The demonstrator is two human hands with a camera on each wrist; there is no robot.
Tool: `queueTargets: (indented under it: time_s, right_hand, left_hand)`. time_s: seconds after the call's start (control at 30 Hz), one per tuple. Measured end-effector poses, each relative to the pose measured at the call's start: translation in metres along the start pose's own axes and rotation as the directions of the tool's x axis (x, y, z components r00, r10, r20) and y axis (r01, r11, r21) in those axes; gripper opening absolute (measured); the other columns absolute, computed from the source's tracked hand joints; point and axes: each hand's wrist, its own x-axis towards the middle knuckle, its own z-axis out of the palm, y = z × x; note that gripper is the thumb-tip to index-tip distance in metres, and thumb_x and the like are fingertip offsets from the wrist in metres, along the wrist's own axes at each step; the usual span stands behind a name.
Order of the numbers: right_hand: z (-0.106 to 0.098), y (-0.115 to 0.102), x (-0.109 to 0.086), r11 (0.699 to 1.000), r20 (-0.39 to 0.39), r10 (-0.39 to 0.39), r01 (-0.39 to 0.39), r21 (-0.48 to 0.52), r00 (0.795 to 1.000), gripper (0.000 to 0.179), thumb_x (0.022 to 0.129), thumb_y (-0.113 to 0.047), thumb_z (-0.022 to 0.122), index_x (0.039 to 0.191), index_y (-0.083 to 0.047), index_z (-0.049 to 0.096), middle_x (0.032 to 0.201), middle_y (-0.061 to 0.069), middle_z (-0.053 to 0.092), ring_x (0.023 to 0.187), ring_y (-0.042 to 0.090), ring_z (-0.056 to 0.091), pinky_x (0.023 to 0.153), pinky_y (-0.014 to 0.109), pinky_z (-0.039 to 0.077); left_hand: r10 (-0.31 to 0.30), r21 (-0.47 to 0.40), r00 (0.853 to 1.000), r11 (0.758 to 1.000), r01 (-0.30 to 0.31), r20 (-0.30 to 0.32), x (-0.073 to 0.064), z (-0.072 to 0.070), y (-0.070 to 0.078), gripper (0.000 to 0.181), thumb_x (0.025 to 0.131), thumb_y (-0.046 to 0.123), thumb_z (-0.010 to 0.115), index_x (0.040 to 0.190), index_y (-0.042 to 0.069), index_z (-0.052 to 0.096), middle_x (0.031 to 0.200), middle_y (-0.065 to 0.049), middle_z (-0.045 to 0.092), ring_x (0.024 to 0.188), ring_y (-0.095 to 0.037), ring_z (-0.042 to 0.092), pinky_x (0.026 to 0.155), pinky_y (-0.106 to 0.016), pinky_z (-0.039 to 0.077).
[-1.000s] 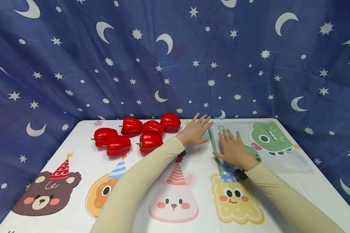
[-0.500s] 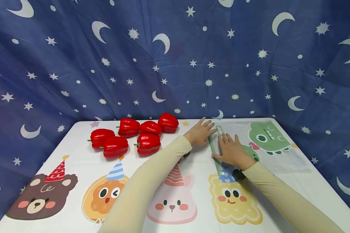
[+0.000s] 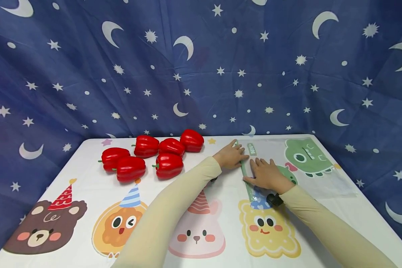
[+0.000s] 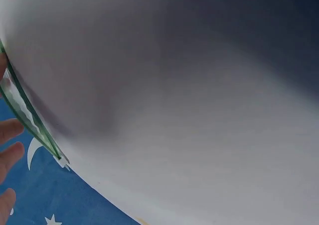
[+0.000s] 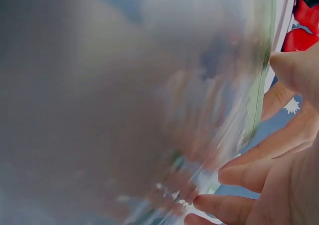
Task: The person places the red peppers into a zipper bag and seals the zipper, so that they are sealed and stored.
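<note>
A clear plastic zip bag [image 3: 325, 188] with a green strip along its mouth and green dinosaur prints lies flat at the right of the table. My left hand [image 3: 229, 155] is at the far part of the mouth, its fingers extended and overlapping the green strip [image 3: 249, 188]. In the left wrist view the two green lips [image 4: 47, 138] stand slightly apart, fingers [image 4: 11, 158] beside them. My right hand [image 3: 267, 174] rests on the bag just behind the strip, its fingers [image 5: 249, 175] extended over the glossy plastic in the right wrist view.
Several red bell peppers [image 3: 130, 169] lie grouped at the back left of the table. A white tablecloth [image 3: 70, 163] with cartoon animal prints covers the table. Behind its far edge hangs a blue curtain [image 3: 207, 96] with stars and moons.
My left hand has come down and right onto the bag's mouth, its spread fingers drawing closer together. The right hand's fingers have lowered a little on the bag. The peppers stay put.
</note>
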Motion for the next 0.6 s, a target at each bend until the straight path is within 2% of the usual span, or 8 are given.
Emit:
queueTargets:
  time_s: [0.13,0.33,0.5,0.6]
  right_hand:
    - [0.0014,0.001,0.0016,1.0,0.033,0.007,-0.008,0.029,0.999,0.08,0.089,-0.057,0.048,0.136,0.008,0.041,0.135,0.031,0.046,0.123,0.045,0.047,0.098,0.068,0.032]
    - [-0.0008,-0.0006,0.0022,0.999,0.031,0.02,-0.021,0.042,0.999,0.084,0.088,-0.06,0.047,0.138,0.008,0.038,0.137,0.032,0.044,0.124,0.045,0.046,0.098,0.069,0.032]
    - [-0.0048,-0.0031,-0.0022,0.998,-0.02,0.05,-0.049,0.044,0.999,0.085,0.087,-0.056,0.051,0.139,0.01,0.035,0.139,0.031,0.042,0.127,0.046,0.044,0.099,0.068,0.031]
    - [-0.0082,-0.0046,-0.0069,0.998,-0.093,0.058,-0.055,0.037,0.994,0.081,0.086,-0.049,0.055,0.136,0.012,0.038,0.137,0.031,0.044,0.126,0.046,0.044,0.099,0.068,0.032]
  left_hand:
    - [0.028,0.03,1.0,0.999,-0.027,-0.007,-0.0007,-0.0011,0.0016,0.045,0.098,0.039,0.043,0.142,0.033,0.04,0.143,0.001,0.047,0.137,-0.019,0.039,0.118,-0.046,0.017]
    - [0.088,0.15,0.995,0.985,-0.08,-0.046,-0.0004,-0.0059,0.004,0.041,0.099,0.028,0.043,0.14,0.029,0.045,0.132,0.004,0.057,0.128,-0.015,0.05,0.117,-0.044,0.023]
    - [0.105,0.234,0.984,0.97,-0.069,-0.145,-0.0015,-0.0076,0.0044,0.041,0.099,0.023,0.043,0.139,0.026,0.046,0.132,0.005,0.057,0.126,-0.013,0.051,0.116,-0.041,0.025]
    - [0.102,0.247,0.97,0.968,-0.046,-0.219,-0.0027,-0.0087,0.0042,0.041,0.099,0.024,0.044,0.14,0.024,0.045,0.136,0.004,0.055,0.128,-0.014,0.049,0.117,-0.041,0.024]
